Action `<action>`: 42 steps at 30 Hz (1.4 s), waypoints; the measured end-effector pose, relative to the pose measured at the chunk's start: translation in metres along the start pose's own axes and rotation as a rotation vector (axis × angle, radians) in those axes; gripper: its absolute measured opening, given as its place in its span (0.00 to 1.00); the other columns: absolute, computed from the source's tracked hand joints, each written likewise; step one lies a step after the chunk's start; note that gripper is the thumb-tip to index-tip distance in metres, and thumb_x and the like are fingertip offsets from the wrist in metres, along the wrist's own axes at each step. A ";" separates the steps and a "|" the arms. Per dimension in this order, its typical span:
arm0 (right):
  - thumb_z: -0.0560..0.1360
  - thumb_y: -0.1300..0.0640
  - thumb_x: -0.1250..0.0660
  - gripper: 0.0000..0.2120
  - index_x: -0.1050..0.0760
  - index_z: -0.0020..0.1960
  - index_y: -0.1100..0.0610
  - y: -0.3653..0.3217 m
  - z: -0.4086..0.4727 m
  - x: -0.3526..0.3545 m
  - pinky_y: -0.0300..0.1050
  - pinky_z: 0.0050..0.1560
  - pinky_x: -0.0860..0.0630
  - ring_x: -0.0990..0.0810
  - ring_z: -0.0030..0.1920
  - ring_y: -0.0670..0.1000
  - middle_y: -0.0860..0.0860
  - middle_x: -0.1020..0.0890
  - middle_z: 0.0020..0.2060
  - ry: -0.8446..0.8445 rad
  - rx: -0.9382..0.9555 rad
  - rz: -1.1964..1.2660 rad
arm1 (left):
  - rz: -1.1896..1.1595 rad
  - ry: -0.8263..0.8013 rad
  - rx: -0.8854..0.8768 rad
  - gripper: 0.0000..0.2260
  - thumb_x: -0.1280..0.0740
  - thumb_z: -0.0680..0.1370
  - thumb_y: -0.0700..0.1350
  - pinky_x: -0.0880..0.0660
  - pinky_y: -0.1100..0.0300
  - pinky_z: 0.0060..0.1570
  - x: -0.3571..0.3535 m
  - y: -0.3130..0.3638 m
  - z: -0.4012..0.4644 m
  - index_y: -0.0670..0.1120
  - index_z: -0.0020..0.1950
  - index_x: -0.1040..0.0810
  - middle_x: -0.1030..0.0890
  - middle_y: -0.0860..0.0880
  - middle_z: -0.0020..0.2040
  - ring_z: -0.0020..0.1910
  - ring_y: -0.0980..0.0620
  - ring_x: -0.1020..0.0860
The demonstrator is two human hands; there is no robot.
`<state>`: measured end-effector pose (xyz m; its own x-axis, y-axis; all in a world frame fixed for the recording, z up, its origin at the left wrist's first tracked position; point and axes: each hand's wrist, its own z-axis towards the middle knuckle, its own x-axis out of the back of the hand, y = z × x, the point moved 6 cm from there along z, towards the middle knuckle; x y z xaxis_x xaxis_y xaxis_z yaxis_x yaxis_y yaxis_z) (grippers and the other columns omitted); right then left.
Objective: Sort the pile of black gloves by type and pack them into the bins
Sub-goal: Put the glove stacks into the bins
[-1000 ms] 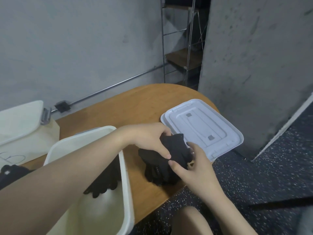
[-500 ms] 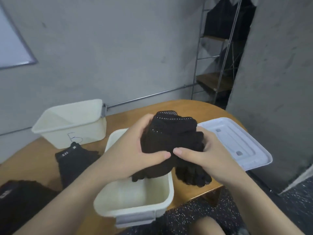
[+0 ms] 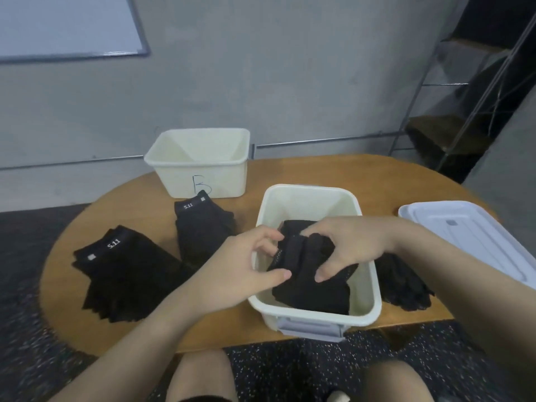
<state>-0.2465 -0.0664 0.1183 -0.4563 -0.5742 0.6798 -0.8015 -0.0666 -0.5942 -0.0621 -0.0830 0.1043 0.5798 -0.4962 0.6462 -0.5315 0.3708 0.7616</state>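
Left hand (image 3: 246,268): thumb and fingers pinched on the left edge of the glove bundle (image 3: 307,271). Right hand (image 3: 348,245): fingers curled over the top of the same bundle, thumb on its front face, so both hands grip it. Bundle is black, fine dotted texture, sitting down inside the near bin (image 3: 374,288), filling most of its floor; far end of the bin still shows bare bottom.

Near bin is cream plastic, close to the table's front edge, grey latch on its near wall. Far bin (image 3: 200,163), cream, marked "B" in pen on the front wall, nothing visible inside, standing by the table's back edge near the wall.

Outside the bins: one stack of 5.11 gloves (image 3: 121,271) at the left, a second 5.11 stack (image 3: 203,230) between it and the near bin, touching bin B's front. More dotted gloves (image 3: 403,282) lie just right of the near bin, against its wall. White lid (image 3: 475,239) at far right, overhanging the table edge.

Table (image 3: 406,181) is an oval wood top. Bare wood is open behind the near bin and at front left. Knees show below the front edge.
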 end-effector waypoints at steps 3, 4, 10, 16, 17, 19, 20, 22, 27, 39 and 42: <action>0.72 0.49 0.22 0.22 0.21 0.64 0.48 0.008 0.021 -0.015 0.50 0.66 0.24 0.19 0.58 0.44 0.41 0.16 0.57 -0.175 -0.071 -0.139 | 0.069 0.003 -0.024 0.19 0.27 0.77 0.57 0.29 0.48 0.71 -0.003 -0.008 0.007 0.61 0.67 0.24 0.18 0.67 0.54 0.58 0.65 0.23; 0.73 0.47 0.22 0.26 0.24 0.68 0.50 0.012 0.027 -0.021 0.49 0.68 0.26 0.21 0.62 0.46 0.43 0.19 0.62 -0.216 -0.110 -0.182 | 0.072 0.008 -0.030 0.18 0.27 0.77 0.56 0.29 0.48 0.71 -0.003 -0.010 0.011 0.60 0.66 0.23 0.18 0.67 0.54 0.57 0.67 0.23; 0.75 0.45 0.25 0.45 0.45 0.83 0.52 0.040 0.052 -0.050 0.40 0.66 0.33 0.31 0.74 0.51 0.49 0.34 0.78 -0.179 -0.202 -0.264 | 0.106 -0.009 -0.072 0.13 0.29 0.79 0.55 0.29 0.47 0.71 -0.007 -0.017 0.033 0.59 0.63 0.20 0.18 0.66 0.53 0.61 0.63 0.24; 0.76 0.50 0.25 0.25 0.27 0.71 0.49 0.043 0.012 -0.020 0.45 0.63 0.23 0.21 0.60 0.43 0.47 0.20 0.62 0.157 -0.072 -0.111 | 0.146 0.049 -0.106 0.08 0.31 0.81 0.52 0.39 0.55 0.74 -0.003 -0.005 0.053 0.58 0.60 0.19 0.17 0.64 0.50 0.62 0.61 0.27; 0.76 0.52 0.25 0.21 0.24 0.68 0.49 0.044 -0.003 -0.011 0.42 0.62 0.23 0.20 0.58 0.42 0.45 0.18 0.59 0.255 -0.035 -0.048 | 0.141 0.046 -0.115 0.08 0.31 0.81 0.52 0.38 0.58 0.71 -0.004 0.002 0.058 0.57 0.60 0.19 0.17 0.63 0.50 0.62 0.61 0.27; 0.76 0.53 0.26 0.13 0.20 0.60 0.48 0.045 -0.038 0.011 0.38 0.58 0.23 0.18 0.55 0.43 0.41 0.16 0.52 0.551 0.051 0.043 | 0.133 0.010 -0.153 0.08 0.31 0.81 0.51 0.33 0.62 0.65 -0.009 0.023 0.071 0.56 0.59 0.18 0.17 0.62 0.50 0.59 0.62 0.26; 0.76 0.54 0.26 0.10 0.19 0.58 0.48 0.052 -0.057 0.019 0.36 0.56 0.23 0.18 0.54 0.44 0.41 0.16 0.50 0.711 0.065 0.089 | 0.129 -0.009 -0.184 0.07 0.31 0.81 0.50 0.31 0.63 0.63 -0.013 0.036 0.079 0.55 0.59 0.18 0.17 0.61 0.50 0.58 0.61 0.24; 0.77 0.57 0.27 0.07 0.19 0.54 0.49 0.077 -0.092 0.026 0.32 0.52 0.24 0.18 0.52 0.43 0.40 0.16 0.48 0.996 -0.007 0.170 | 0.138 -0.061 -0.248 0.07 0.32 0.82 0.50 0.29 0.65 0.60 -0.027 0.064 0.098 0.54 0.59 0.18 0.18 0.61 0.53 0.58 0.61 0.23; 0.79 0.52 0.29 0.13 0.23 0.61 0.54 0.179 -0.127 -0.013 0.40 0.50 0.24 0.20 0.52 0.48 0.48 0.19 0.54 1.234 -0.497 0.203 | 0.384 -0.261 -0.388 0.11 0.36 0.83 0.52 0.28 0.55 0.62 -0.088 0.132 0.159 0.53 0.64 0.22 0.21 0.55 0.61 0.62 0.54 0.26; 0.77 0.44 0.28 0.23 0.26 0.66 0.56 0.235 -0.114 -0.053 0.51 0.56 0.24 0.22 0.57 0.52 0.50 0.25 0.59 1.189 -0.660 0.379 | 0.952 -0.861 -0.164 0.24 0.39 0.83 0.59 0.27 0.54 0.55 -0.237 0.132 0.235 0.45 0.72 0.26 0.21 0.48 0.65 0.61 0.46 0.22; 0.75 0.41 0.28 0.27 0.28 0.67 0.56 0.244 -0.114 -0.057 0.51 0.56 0.24 0.23 0.58 0.53 0.50 0.26 0.59 1.192 -0.697 0.419 | 0.936 -0.927 -0.147 0.21 0.38 0.83 0.60 0.28 0.57 0.45 -0.252 0.126 0.242 0.45 0.63 0.23 0.19 0.50 0.56 0.51 0.49 0.22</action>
<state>-0.4600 0.0428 -0.0167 -0.4666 0.5824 0.6657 -0.3937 0.5372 -0.7459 -0.4246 -0.1015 0.0257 -0.6312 -0.3354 0.6993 -0.3916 0.9161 0.0859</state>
